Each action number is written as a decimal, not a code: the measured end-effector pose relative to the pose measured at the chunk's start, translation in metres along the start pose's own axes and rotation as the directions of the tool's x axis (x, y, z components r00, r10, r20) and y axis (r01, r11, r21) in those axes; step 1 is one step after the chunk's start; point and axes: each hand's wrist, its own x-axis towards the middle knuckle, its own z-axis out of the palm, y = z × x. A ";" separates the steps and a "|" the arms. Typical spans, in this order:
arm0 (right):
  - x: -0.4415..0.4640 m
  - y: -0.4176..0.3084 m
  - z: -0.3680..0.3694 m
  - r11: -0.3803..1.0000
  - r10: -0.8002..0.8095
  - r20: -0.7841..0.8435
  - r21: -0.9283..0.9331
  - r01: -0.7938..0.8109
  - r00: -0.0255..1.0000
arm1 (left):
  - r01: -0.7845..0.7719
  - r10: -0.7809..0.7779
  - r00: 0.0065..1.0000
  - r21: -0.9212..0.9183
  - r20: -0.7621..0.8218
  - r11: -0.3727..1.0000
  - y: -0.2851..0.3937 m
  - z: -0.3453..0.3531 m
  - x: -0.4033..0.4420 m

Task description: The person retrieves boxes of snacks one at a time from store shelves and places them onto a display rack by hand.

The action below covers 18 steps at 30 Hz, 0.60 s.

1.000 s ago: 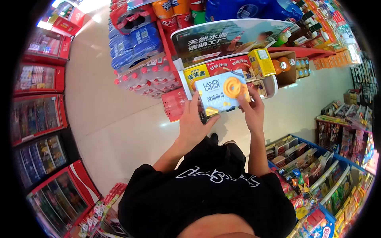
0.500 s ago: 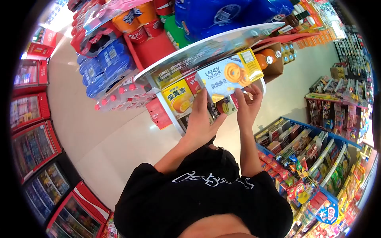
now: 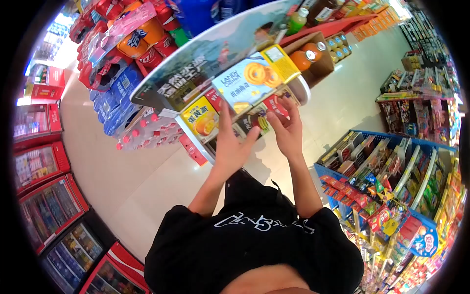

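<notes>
A light blue Landy Castle butter cookie box [image 3: 241, 80] with a yellow end sits on top of other boxes in the display stand [image 3: 302, 99]. My left hand [image 3: 231, 144] is open, its fingers spread at the box's lower left corner; I cannot tell whether a fingertip touches it. Below the box's front edge, my right hand [image 3: 288, 130] is open with loosely bent fingers and holds nothing. A yellow egg-yolk pie box [image 3: 200, 117] stands left of my left hand. Dark and red packages [image 3: 257, 122] show between the hands, partly covered by them.
A printed header board [image 3: 196, 59] rises behind the boxes. Orange bottles [image 3: 303, 59] in a carton stand to the right. Blue-wrapped bottle packs [image 3: 115, 100] are stacked at the left. A blue snack rack [image 3: 320, 169] stands near my right arm.
Both hands have drawn back from the cookie box; the right has come off its lower edge. The box lies on the stand's other boxes. The view has shifted slightly.
</notes>
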 end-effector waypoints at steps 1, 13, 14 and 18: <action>-0.010 -0.002 -0.010 1.000 0.018 0.003 -0.013 -0.018 1.000 | -0.013 0.013 1.000 -0.020 -0.005 1.000 0.002 0.001 -0.003; -0.268 -0.016 -0.220 0.987 -0.031 -0.300 -0.161 -0.019 0.953 | -0.276 0.224 0.920 0.126 0.320 0.953 0.054 0.126 -0.168; -0.304 -0.011 -0.240 0.988 -0.048 -0.355 -0.153 -0.007 0.934 | -0.290 0.215 0.889 0.132 0.405 0.948 0.067 0.143 -0.193; -0.452 0.008 -0.292 0.987 -0.043 -0.587 -0.149 -0.057 0.808 | -0.357 0.255 0.647 -0.010 0.718 0.934 0.084 0.218 -0.306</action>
